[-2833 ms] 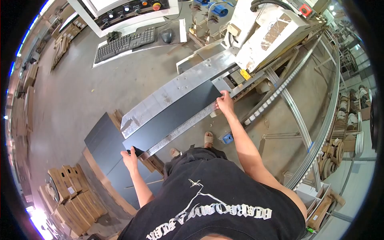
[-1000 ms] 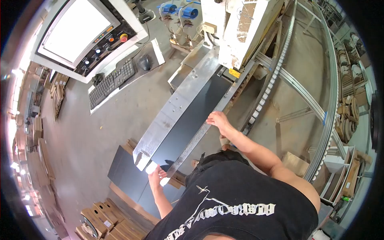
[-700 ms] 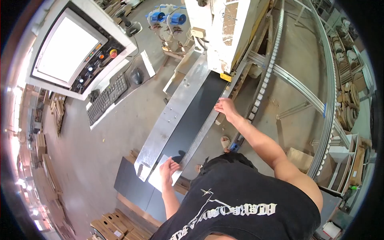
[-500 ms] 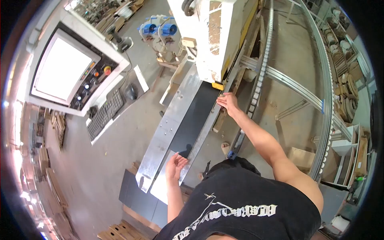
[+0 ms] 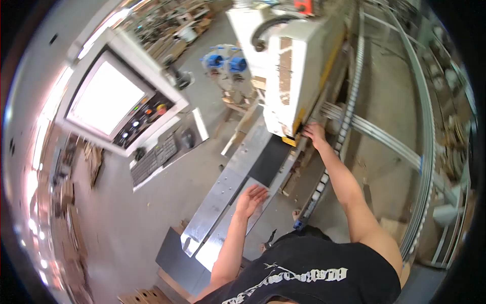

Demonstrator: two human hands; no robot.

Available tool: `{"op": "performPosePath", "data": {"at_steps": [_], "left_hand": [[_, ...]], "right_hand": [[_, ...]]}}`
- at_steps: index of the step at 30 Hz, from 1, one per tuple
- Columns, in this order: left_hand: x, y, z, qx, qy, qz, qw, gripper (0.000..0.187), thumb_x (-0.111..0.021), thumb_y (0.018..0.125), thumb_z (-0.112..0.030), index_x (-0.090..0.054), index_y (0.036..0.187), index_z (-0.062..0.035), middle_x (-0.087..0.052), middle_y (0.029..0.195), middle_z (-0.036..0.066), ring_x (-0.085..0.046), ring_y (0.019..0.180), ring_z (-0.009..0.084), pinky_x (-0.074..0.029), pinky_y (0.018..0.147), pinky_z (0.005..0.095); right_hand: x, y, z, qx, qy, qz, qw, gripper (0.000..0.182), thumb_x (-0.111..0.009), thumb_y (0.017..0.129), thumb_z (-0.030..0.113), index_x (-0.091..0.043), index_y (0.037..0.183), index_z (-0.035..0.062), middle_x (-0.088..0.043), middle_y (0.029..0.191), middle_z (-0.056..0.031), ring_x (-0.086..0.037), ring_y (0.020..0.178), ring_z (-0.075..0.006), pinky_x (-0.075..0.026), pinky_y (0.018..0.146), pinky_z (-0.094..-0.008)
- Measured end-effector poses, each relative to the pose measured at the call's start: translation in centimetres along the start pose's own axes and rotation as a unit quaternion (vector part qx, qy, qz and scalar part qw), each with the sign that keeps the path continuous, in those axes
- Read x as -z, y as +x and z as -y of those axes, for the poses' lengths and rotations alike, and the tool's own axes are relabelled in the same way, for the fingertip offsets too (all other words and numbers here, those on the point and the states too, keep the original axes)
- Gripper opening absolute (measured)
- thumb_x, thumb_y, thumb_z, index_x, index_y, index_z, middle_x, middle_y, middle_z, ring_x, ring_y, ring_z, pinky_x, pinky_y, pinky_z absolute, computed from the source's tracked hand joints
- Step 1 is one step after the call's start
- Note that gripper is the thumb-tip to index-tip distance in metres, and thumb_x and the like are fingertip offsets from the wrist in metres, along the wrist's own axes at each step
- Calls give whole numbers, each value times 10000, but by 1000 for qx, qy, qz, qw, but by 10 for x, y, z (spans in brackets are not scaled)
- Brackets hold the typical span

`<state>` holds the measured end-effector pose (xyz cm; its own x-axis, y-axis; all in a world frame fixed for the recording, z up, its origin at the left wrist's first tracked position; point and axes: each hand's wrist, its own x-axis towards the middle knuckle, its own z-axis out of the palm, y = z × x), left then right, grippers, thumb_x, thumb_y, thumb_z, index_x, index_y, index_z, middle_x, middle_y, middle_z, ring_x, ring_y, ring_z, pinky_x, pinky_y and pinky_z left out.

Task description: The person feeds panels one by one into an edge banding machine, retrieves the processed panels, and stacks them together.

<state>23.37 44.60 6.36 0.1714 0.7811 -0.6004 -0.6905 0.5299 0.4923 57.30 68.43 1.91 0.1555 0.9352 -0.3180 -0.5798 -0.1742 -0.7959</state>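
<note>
A: Grip first. What do the hands show?

B: Left hand (image 5: 249, 201) lies open, fingers spread, by the near end of the dark panel (image 5: 267, 164); contact not certain. Right hand (image 5: 315, 133) has bent fingers beside the white housing (image 5: 293, 76); blurred, so I cannot tell whether it grips anything

A: And the panel?

B: Flat on the metal bed (image 5: 223, 190), its far end out of sight at the housing, just past the yellow piece (image 5: 289, 141)

A: Change noted?

B: Yes. A second ago the panel covers the bed almost to its near end; now only a short stretch shows, and a pale strip of bed is bare behind it. Both hands are farther up as well. My reading: the slide toward the housing is well along

A: Surroundings?

B: Roller rail (image 5: 345, 114) runs close by the right forearm. Keyboard (image 5: 155, 161) and mouse (image 5: 188, 138) sit off to the left, below the monitor (image 5: 107, 99). Dark sheets (image 5: 185, 263) lie past the bed's near end

A: Obstructions?

B: The housing blocks sight of the far end; right fingers seem to have little room between it and the rail
</note>
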Motion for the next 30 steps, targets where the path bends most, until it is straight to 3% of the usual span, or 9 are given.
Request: {"op": "performPosePath", "data": {"at_steps": [3,8,12,14,17,22,25,26,30], "left_hand": [[-12,-22,-11,-28,73,51,996,458,-529,984,-237,-441,1321,59,-553,1260,254,-592,1136,334,-508,983,441],[19,-91,-4,-109,68,14,992,349,-533,989,-261,-545,1177,32,-657,1088,179,-665,976,250,-552,871,379],[62,-173,16,-143,87,-11,986,300,-549,985,-278,-654,880,-17,-693,858,134,-666,827,205,-534,758,316],[65,-214,22,-158,127,7,979,402,-569,975,-292,-671,679,-40,-678,721,78,-648,727,169,-514,716,309],[61,-263,31,-302,379,103,869,429,-595,959,-358,-695,703,-30,-673,715,64,-634,666,166,-504,655,287],[74,-321,27,-397,458,135,784,421,-617,947,-347,-688,681,-28,-663,696,58,-622,638,161,-486,615,278],[76,-346,26,-450,451,134,759,418,-630,940,-340,-683,668,-27,-657,685,55,-615,621,157,-475,591,273],[75,-353,27,-468,446,132,752,417,-634,937,-338,-682,664,-27,-655,681,53,-612,615,156,-471,583,271],[57,-387,43,-564,394,94,719,414,-652,928,-328,-676,646,-26,-648,666,49,-603,593,152,-457,550,264]], "right_hand": [[-12,-11,-24,83,-52,-103,990,192,-577,886,104,-535,1072,82,-590,924,-52,-615,826,-182,-527,687,-331],[-52,-154,-72,125,-40,-74,989,137,-532,859,88,-521,994,109,-546,786,-20,-513,648,-108,-416,526,-244],[-87,-282,-123,-145,-41,173,973,270,-519,939,244,-564,1132,61,-624,853,-70,-616,763,-171,-496,668,-310],[-125,-355,-125,-186,-80,417,886,419,-442,1001,328,-529,1279,28,-653,1063,-137,-618,983,-220,-482,880,-362],[-182,-443,-111,-310,-137,608,718,543,-312,1034,404,-527,1306,-14,-606,1212,-195,-543,1183,-283,-407,1032,-406],[-258,-517,-86,-179,-114,774,596,384,-478,974,288,-677,973,-40,-650,1111,-174,-594,1088,-272,-435,984,-381],[-302,-564,-53,54,-120,863,487,298,-527,932,218,-667,878,-39,-671,974,-178,-634,985,-305,-481,906,-393],[-307,-583,-46,64,-108,858,498,248,-549,868,179,-654,761,-19,-669,820,-150,-660,843,-302,-525,730,-381],[-303,-624,-56,192,-1,818,542,387,-526,858,292,-581,601,7,-576,588,-123,-588,548,-259,-494,532,-368]]}}
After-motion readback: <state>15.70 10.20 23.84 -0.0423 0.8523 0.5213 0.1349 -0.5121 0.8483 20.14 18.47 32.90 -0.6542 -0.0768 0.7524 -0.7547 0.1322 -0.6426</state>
